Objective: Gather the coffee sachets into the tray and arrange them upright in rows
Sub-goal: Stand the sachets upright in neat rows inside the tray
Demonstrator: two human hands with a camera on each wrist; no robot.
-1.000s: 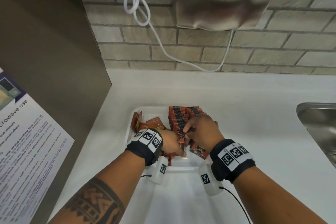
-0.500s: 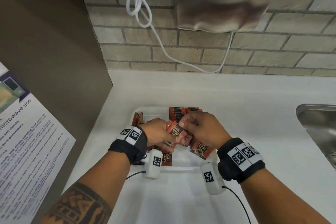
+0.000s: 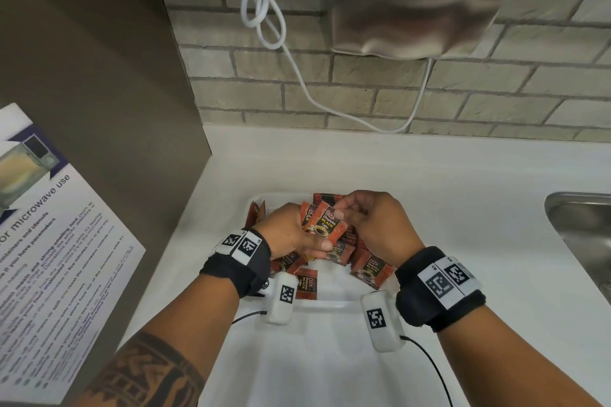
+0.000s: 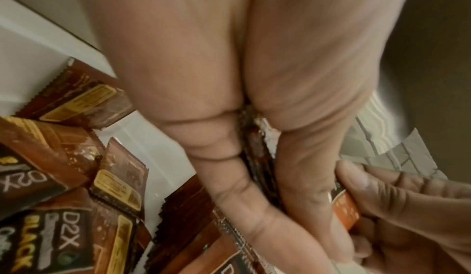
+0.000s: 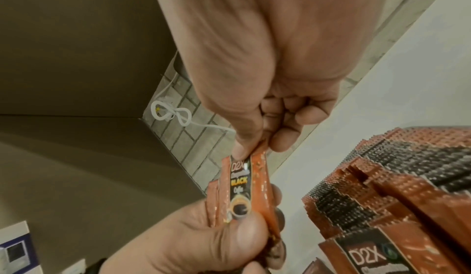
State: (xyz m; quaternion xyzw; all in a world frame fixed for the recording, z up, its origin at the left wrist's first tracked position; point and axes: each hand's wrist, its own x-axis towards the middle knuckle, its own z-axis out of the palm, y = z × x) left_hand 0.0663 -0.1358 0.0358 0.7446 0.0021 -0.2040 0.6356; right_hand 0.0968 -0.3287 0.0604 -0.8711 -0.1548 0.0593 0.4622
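Your tabletop (image 3: pixel 429 182) is a plain white surface that meets a grey brick wall at the back and a brown panel on the left. A white tray (image 3: pixel 325 304) sits directly on it, near the front edge. At your right a steel sink (image 3: pixel 582 225) seems to be set into it, though only its corner shows.

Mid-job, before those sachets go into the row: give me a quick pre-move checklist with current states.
1. Left hand holds the bundle of sachets: ok.
2. Right hand pinches the bundle's top edge: ok.
3. Bundle faces all aligned: cannot tell.
4. Upright row standing in the tray: ok.
5. Loose sachets lying flat at the tray's near end: not ok.
6. Free slot in the row: cannot tell.
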